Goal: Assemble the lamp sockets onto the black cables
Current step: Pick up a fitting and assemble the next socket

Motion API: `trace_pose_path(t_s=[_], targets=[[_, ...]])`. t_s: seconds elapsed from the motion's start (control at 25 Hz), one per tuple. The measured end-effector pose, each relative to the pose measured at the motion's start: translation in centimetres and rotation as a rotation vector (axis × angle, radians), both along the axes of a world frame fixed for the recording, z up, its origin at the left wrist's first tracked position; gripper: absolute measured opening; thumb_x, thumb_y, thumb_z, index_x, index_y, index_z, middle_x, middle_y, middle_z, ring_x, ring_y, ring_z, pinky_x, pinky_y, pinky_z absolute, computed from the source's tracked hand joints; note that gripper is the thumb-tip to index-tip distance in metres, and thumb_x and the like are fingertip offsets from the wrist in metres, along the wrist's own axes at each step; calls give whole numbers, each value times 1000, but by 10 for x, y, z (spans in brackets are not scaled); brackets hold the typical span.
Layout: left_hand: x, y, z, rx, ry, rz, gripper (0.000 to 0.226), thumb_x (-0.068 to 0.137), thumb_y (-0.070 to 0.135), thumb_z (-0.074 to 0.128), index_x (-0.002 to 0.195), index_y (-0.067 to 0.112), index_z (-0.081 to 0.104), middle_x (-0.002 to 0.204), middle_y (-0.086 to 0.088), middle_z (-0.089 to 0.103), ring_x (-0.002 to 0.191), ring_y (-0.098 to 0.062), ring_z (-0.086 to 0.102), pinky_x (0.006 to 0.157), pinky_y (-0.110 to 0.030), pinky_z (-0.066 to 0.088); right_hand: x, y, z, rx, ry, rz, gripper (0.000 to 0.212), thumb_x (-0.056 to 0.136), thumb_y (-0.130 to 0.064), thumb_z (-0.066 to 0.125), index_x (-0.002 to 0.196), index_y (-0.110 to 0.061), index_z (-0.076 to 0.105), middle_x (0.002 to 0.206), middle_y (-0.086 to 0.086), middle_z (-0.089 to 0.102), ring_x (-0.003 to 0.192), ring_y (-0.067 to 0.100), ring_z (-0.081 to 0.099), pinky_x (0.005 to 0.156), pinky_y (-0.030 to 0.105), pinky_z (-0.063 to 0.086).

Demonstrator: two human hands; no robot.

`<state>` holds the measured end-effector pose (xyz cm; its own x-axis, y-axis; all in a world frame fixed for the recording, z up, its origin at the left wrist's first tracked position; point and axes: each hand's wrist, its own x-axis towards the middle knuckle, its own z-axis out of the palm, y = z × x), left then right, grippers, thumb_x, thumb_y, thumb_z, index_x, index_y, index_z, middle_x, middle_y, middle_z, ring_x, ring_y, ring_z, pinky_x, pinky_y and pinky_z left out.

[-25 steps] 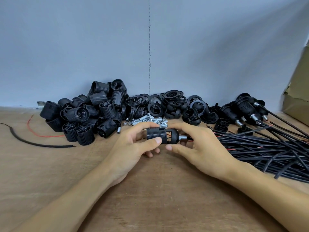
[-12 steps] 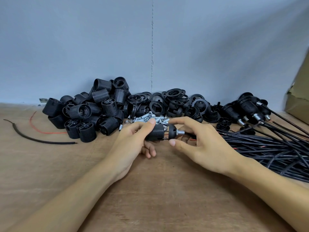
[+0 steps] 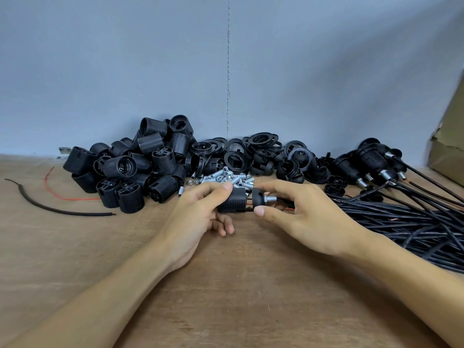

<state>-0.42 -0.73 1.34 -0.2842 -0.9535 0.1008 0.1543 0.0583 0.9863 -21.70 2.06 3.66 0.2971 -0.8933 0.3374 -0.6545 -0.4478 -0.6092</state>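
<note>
Over table (image 3: 226, 285), left hand (image 3: 198, 217) grips socket (image 3: 232, 200), right hand (image 3: 308, 217) pinches cap (image 3: 258, 197)

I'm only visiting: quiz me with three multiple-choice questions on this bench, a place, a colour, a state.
1. Where is the black cable bundle? A) person's left B) person's right C) inside the box
2. The loose thin wire at far left is: A) red B) green C) yellow
3. The ribbed socket body and cap are: A) screwed together B) held apart, wires between C) lying untouched
Answers: B, it lies beyond the right hand; A, plainly red; B, the left hand grips the body, and a gap shows.
</note>
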Motion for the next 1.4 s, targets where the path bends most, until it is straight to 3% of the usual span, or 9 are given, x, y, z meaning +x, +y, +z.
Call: trace_pose_path(t_s=[0.16, 0.32, 0.44, 0.6, 0.72, 0.84, 1.08, 1.28, 1.4], targets=[[5, -3, -2, -9, 30, -40, 12, 88, 26, 71, 92, 15, 75, 93, -12, 72, 62, -23, 64, 54, -26, 49, 0, 1, -5, -82, 31, -12, 41, 92, -32, 71, 131, -31, 61, 112, -7, 72, 85, 12, 68, 82, 40, 54], [0, -2, -4, -9, 28, -29, 21, 77, 22, 60, 93, 17, 73, 84, -9, 72, 66, -21, 63, 53, -29, 48, 3, 3, -13, -227, 132, -2, 40, 90, -29, 73, 129, -29, 60, 117, -8, 68, 93, 9, 64, 85, 37, 51], [-4, 4, -3, -66, -122, 5, 18, 74, 34, 66, 90, 32, 72, 77, 11, 69, 67, -10, 60, 56, -26, 46, 6, 6, -17, -297, 179, 26, 40, 91, -27, 73, 129, -25, 59, 115, -2, 68, 99, 16, 64, 89, 35, 47], [-5, 13, -1, -183, -274, 49, 38, 64, 58, 75, 95, 38, 64, 70, 19, 65, 65, 1, 59, 61, -15, 45, 7, 8, -17, -301, 202, 28, 44, 91, -22, 73, 133, -24, 58, 115, 0, 70, 103, 21, 65, 95, 39, 47], [-9, 18, -2, -245, -312, 115, 46, 66, 41, 91, 99, 28, 61, 75, 21, 68, 68, 5, 62, 62, -8, 46, 9, 9, -17, -293, 188, 50, 44, 91, -16, 68, 135, -19, 60, 120, 3, 69, 112, 28, 63, 99, 44, 47], [-15, 17, -4, -246, -284, 206, 43, 69, 22, 94, 97, 21, 62, 73, 21, 67, 66, 7, 61, 61, -7, 45, 11, 11, -17, -291, 164, 27, 45, 91, -16, 70, 135, -20, 61, 125, -2, 68, 118, 25, 61, 99, 42, 47], [-17, 18, -4, -145, -214, 188, 50, 56, 35, 88, 98, 25, 63, 82, 9, 75, 78, -3, 70, 68, -15, 51, 9, 10, -18, -275, 172, 25, 47, 89, -17, 73, 134, -23, 61, 116, -3, 70, 108, 24, 64, 92, 40, 48], [-17, 20, -2, -141, -222, 116, 45, 64, 37, 83, 101, 23, 62, 80, 0, 77, 83, -15, 73, 86, -36, 53, 12, 12, -17, -286, 194, 62, 50, 90, -19, 74, 138, -22, 59, 121, -2, 70, 114, 22, 63, 96, 38, 48], [-17, 20, -2, -104, -193, 101, 47, 62, 33, 84, 101, 23, 60, 79, -2, 76, 79, -14, 73, 85, -35, 53, 11, 13, -14, -275, 208, 57, 48, 90, -20, 74, 136, -20, 60, 122, -3, 69, 115, 19, 63, 96, 38, 49]])
